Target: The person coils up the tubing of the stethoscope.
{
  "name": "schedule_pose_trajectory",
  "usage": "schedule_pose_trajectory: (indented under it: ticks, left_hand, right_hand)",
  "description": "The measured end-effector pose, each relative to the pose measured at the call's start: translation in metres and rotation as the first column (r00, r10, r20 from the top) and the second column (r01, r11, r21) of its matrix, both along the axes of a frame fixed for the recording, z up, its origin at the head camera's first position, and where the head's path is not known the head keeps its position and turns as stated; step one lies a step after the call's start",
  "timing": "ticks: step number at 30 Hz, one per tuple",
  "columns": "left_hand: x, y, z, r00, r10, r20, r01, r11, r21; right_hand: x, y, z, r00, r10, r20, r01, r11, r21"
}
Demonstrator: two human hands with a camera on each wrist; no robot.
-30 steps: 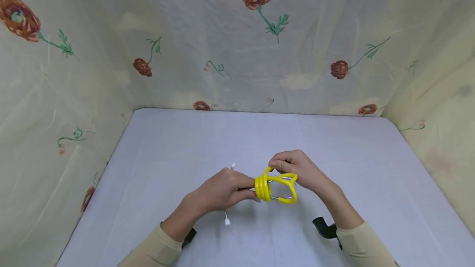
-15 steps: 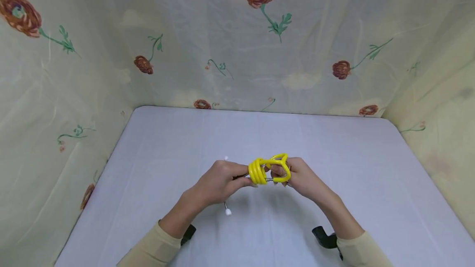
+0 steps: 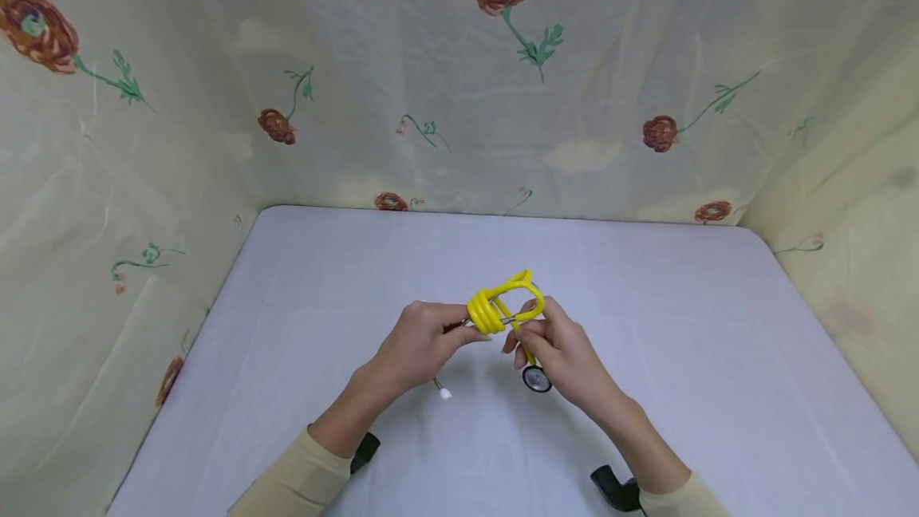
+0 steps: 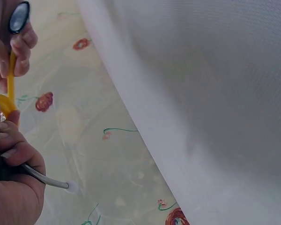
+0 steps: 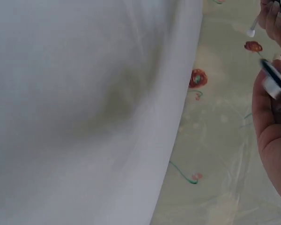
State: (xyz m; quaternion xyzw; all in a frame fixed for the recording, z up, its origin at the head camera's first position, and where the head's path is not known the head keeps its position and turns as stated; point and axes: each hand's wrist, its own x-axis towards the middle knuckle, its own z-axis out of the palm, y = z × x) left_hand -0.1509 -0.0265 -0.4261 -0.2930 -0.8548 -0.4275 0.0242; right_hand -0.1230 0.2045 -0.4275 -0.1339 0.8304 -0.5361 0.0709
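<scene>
Over the table, a yellow stethoscope (image 3: pixel 487 313) is held between both hands, its tubing wound in several turns around the metal ear tubes. My left hand (image 3: pixel 427 341) grips the ear tubes left of the coil; one white ear tip (image 3: pixel 445 394) pokes out below it. A loop of tubing stands up to the right of the coil. My right hand (image 3: pixel 563 353) pinches the free tube close to the round chest piece (image 3: pixel 537 379), which hangs below the fingers. In the left wrist view the chest piece (image 4: pixel 19 18) shows its flat face beside the right fingers.
A white-covered table (image 3: pixel 323 262) spreads beneath the hands. Flower-printed cloth (image 3: pixel 431 86) hangs behind it and along both sides. Black wrist-camera mounts (image 3: pixel 616 489) sit near both cuffs, low over the table.
My right hand has passed from the loop's upper end to beneath it, bringing the chest piece into sight. Both hands and the coil have shifted up and left, and the loop has tilted upward.
</scene>
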Motion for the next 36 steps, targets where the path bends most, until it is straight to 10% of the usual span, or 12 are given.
schedule_pose_trajectory:
  ticks: [23, 36]
  left_hand:
    - [0.001, 0.001, 0.002, 0.996, 0.077, 0.052, -0.076, 0.997, -0.033]
    - [0.004, 0.004, -0.003, 0.997, 0.075, 0.028, -0.074, 0.996, -0.046]
  right_hand:
    - [0.016, -0.002, -0.008, 0.987, 0.104, -0.125, -0.128, 0.970, -0.206]
    - [0.020, -0.009, -0.007, 0.991, -0.029, -0.134, -0.006, 0.968, -0.251]
